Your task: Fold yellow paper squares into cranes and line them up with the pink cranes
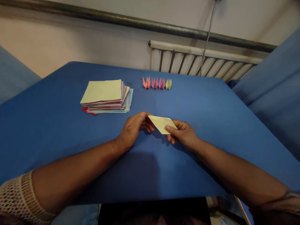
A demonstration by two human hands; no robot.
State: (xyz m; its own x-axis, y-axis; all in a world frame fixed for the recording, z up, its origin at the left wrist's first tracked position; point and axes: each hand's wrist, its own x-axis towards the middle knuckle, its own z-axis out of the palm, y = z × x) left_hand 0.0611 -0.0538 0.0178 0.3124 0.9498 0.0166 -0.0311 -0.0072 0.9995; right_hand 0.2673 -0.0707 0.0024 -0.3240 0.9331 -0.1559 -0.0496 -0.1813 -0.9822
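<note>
A folded piece of pale yellow paper (160,122), slanted and four-sided with a sharp left point, is held just above the blue table. My right hand (184,132) pinches its right end, thumb on top and fingers underneath. At the paper's left point is my left hand (136,126), its fingers loosely curled and apart. The left forefinger reaches behind that point and seems to touch it; the left thumb is not on the paper. Beyond my hands stand several small folded paper figures in a row: an orange one (146,83), pink-purple ones (154,83) and a yellow one (168,84).
A thick stack of coloured paper sheets (103,90), yellow on top, lies at the left on the blue-covered table (199,106). Behind the table are a radiator (182,59) and a wall pipe (131,22). Blue curtains (276,84) hang at the sides.
</note>
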